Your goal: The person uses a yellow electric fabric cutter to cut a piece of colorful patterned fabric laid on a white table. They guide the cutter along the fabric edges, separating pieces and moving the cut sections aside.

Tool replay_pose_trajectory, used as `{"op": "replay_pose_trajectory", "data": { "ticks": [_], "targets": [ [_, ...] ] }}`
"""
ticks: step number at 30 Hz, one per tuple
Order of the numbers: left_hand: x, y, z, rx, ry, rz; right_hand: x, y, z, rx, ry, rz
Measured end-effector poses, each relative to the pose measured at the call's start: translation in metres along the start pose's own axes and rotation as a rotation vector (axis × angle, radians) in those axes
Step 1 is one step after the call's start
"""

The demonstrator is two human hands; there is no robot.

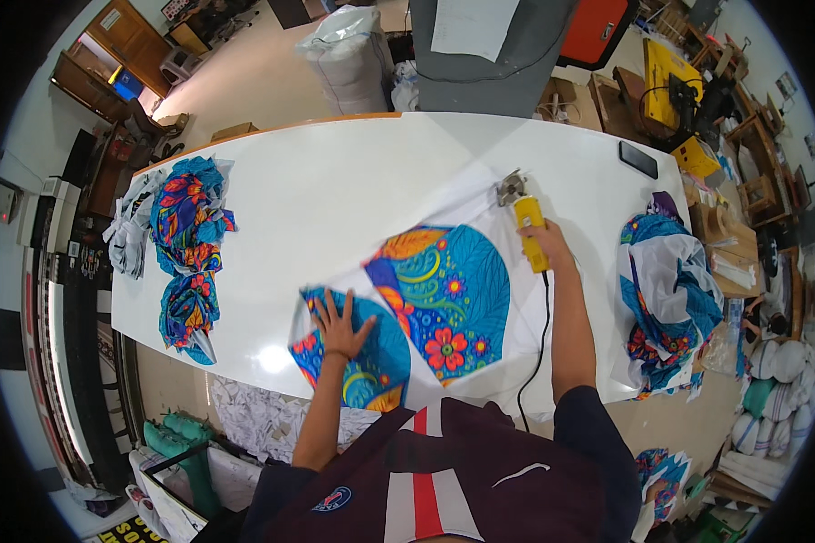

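My right hand (549, 244) is wrapped round the yellow body of an electric rotary fabric cutter (528, 215). Its round metal head rests at the far edge of white cloth, and a black cord (541, 348) runs from its near end toward me. Fingers spread, my left hand (342, 328) lies flat on a floral blue fabric piece (380, 353). Between the hands is a larger floral fabric panel (457, 299), blue with red flowers and an orange leaf, bordered by white cloth (522, 308). The two printed shapes lie side by side on the white table (281, 208).
Crumpled floral fabric (188, 217) and white scraps (131, 226) lie at the table's left end. A bundle of printed cloth (666, 281) sits at the right end, with a black phone (638, 159) at the far right corner. Beyond the table stands a wrapped white roll (351, 63).
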State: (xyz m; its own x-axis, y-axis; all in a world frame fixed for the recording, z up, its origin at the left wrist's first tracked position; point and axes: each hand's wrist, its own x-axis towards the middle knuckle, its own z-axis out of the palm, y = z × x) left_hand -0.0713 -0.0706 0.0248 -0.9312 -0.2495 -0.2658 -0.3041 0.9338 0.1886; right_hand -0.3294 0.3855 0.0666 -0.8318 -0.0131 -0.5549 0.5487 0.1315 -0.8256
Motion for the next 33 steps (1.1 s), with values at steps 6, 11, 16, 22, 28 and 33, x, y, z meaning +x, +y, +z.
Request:
{"op": "replay_pose_trajectory", "data": {
  "ticks": [6,11,16,22,28,33],
  "targets": [
    [0.064,0.019,-0.033,-0.094,0.081,0.237,-0.012,-0.003,-0.033,-0.079,0.338,-0.178],
    [0.011,0.011,0.001,0.049,0.0,0.163,-0.126,0.055,-0.043,0.033,0.286,-0.095],
    [-0.033,0.005,-0.014,0.103,-0.079,0.092,-0.215,0.115,-0.061,0.068,0.331,0.06],
    [-0.103,0.001,0.001,0.121,-0.079,0.106,-0.253,0.141,-0.088,-0.196,0.476,-0.038],
    [-0.142,-0.016,0.031,0.04,-0.014,0.083,-0.302,0.171,-0.061,-0.443,0.538,-0.043],
    [-0.153,-0.031,0.034,0.015,0.031,0.097,-0.363,0.192,0.0,-0.475,0.518,0.004]
  ]
}}
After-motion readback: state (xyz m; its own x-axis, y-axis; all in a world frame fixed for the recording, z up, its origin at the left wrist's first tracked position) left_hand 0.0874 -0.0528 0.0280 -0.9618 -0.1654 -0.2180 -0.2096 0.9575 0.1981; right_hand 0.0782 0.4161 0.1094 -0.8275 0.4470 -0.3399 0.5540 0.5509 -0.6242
